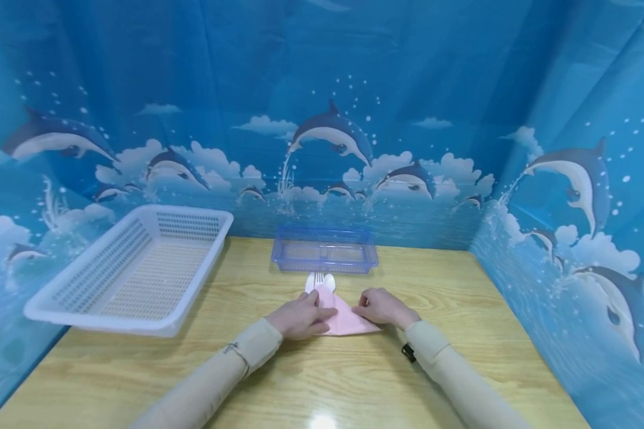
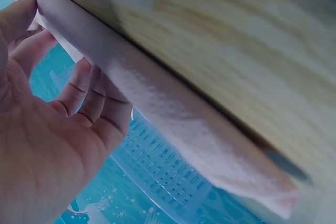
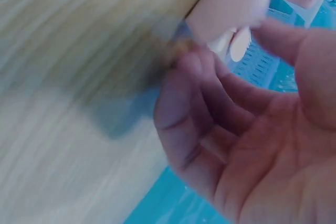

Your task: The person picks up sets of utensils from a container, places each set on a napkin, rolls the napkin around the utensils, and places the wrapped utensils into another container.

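Note:
A folded pink napkin (image 1: 349,320) lies on the table, wrapped over cutlery. Out of its far end stick the tines of a fork (image 1: 319,278), a spoon (image 1: 330,282) and a pale rounded piece (image 1: 309,282) whose kind is unclear. My left hand (image 1: 302,317) presses on the napkin's left side with spread fingers; in the left wrist view its fingertips touch the pink cloth (image 2: 152,108). At the right edge, my right hand (image 1: 384,307) pinches the napkin between thumb and bent fingers. The right wrist view has these fingers (image 3: 197,93) at the napkin's edge.
Behind the cutlery stands a blue transparent basket (image 1: 324,266) with slotted walls. A large white perforated basket (image 1: 99,322) is at the left. The wooden table (image 1: 434,268) meets a dolphin-printed blue curtain (image 1: 322,59) at the back and sides.

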### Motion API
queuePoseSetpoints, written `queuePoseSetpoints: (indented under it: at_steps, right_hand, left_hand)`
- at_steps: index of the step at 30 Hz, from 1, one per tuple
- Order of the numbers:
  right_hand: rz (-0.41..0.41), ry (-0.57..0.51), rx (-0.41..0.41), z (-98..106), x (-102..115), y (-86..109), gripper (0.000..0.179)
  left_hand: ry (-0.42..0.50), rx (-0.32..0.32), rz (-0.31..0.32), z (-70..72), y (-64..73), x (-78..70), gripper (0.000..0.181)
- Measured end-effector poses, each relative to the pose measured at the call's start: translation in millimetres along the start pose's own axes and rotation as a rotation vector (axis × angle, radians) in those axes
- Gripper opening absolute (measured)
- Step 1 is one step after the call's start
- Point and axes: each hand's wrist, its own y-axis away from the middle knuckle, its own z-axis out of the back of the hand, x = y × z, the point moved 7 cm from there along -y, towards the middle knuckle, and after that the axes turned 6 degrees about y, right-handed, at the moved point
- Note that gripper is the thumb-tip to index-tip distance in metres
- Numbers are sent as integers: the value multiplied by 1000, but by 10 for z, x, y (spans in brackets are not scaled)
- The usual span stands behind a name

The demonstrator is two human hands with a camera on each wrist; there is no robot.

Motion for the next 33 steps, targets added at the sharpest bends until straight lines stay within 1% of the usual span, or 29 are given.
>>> queuePoseSetpoints:
  at_steps: [4,6,8,15,19,23,24,27,28,31,33]
  right_hand:
    - [-103,-19,110,-26,-77,165,37]
    - [-124,-39,132,-45,-81,210,41]
    - [-125,-43,137,-66,-72,232,41]
    - [-69,-11,136,-134,2,230,41]
    - [-55,-6,131,-139,41,223,42]
    - [-31,-3,116,-137,91,221,29]
    - [-18,-5,114,-143,109,221,29]
    - [33,-11,104,-177,166,215,41]
    - [48,-16,99,-188,185,207,42]
    - [73,-10,87,-215,226,178,39]
    - [67,-39,84,-221,239,159,33]
  left_hand:
    - [12,13,13,1,4,32,46]
    - [26,11,16,7,4,42,46]
    - [31,12,15,7,1,45,46]
    - [42,13,10,-10,-13,44,46]
    - [53,12,14,-2,-15,45,46]
    - [60,17,25,5,-12,51,46]
    - [64,19,28,2,-12,54,45]
    - [67,25,33,-17,-14,56,45]
    - [67,24,32,-20,-15,55,45]
    - [52,14,9,-30,-22,44,44]
    - [48,13,3,-31,-26,37,44]
